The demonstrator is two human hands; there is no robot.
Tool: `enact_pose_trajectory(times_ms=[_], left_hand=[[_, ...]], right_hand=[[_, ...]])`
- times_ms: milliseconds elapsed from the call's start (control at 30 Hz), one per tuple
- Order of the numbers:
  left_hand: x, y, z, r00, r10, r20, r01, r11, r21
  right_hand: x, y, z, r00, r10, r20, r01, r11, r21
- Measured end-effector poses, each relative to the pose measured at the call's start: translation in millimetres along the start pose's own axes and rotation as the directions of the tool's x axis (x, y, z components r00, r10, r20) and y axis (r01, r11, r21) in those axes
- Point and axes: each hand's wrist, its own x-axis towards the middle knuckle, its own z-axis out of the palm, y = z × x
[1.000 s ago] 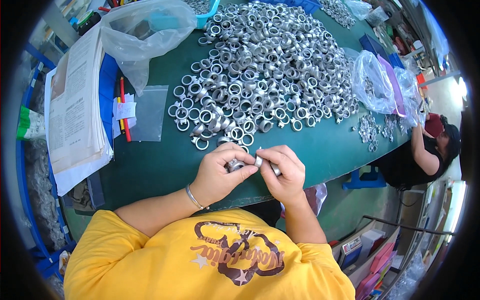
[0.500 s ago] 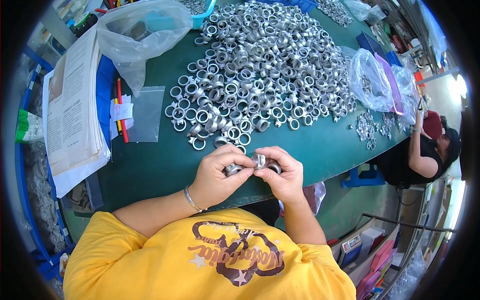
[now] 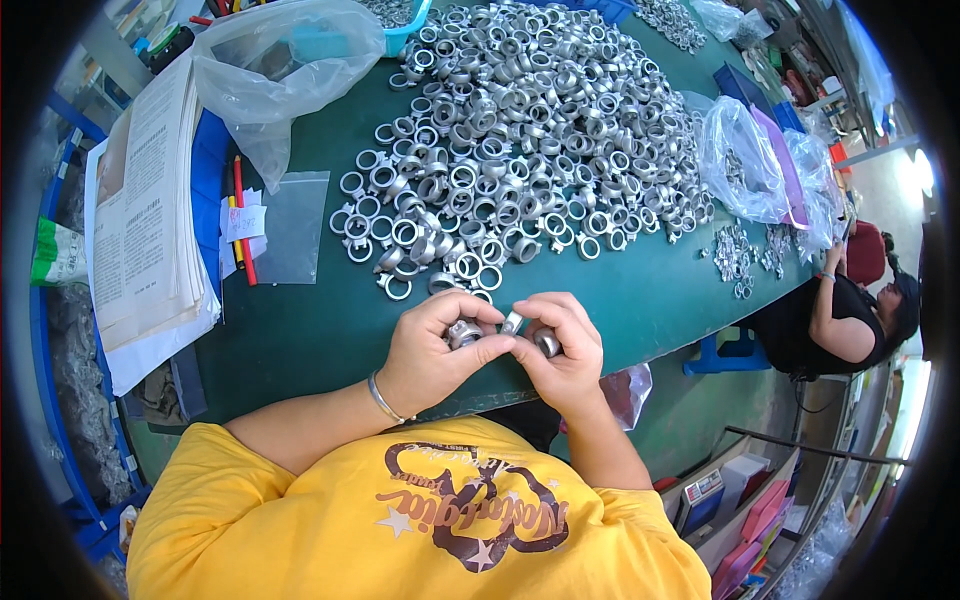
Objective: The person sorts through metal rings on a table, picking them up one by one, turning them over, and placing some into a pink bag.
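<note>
Held rings are partly covered by the left hand; count can't be told. Second ring is half hidden by the right hand. Pinched piece is too small to be made out. Ring pile's lower layers are buried. Teal basket is cut off by top edge, yellow shirt by bottom.

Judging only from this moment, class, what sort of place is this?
Probably a metal-parts workshop: a big heap of silvery metal rings lies on a green worktable, with a crumpled clear plastic bag nearby.
</note>
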Motion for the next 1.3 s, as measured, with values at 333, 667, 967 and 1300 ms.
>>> enact_pose_trajectory(times_ms=[333, 667, 967, 1300], left_hand=[[1, 3, 1, 0.992, -0.117, -0.04, 0.107, 0.976, -0.192], [0, 8, 0, 0.959, -0.282, -0.008, 0.27, 0.927, -0.261], [2, 7, 0, 0.931, -0.363, 0.02, 0.338, 0.845, -0.415], [2, 6, 0, 0.947, -0.321, 0.011, 0.302, 0.881, -0.363]], right_hand=[[-7, 0, -1, 0.977, 0.214, -0.01, -0.199, 0.923, 0.328], [-10, 5, 7, 0.987, 0.025, -0.161, 0.03, 0.944, 0.328], [-5, 1, 9, 0.978, -0.116, -0.174, 0.134, 0.987, 0.092], [-12, 8, 11, 0.988, 0.017, -0.154, 0.033, 0.949, 0.315]])
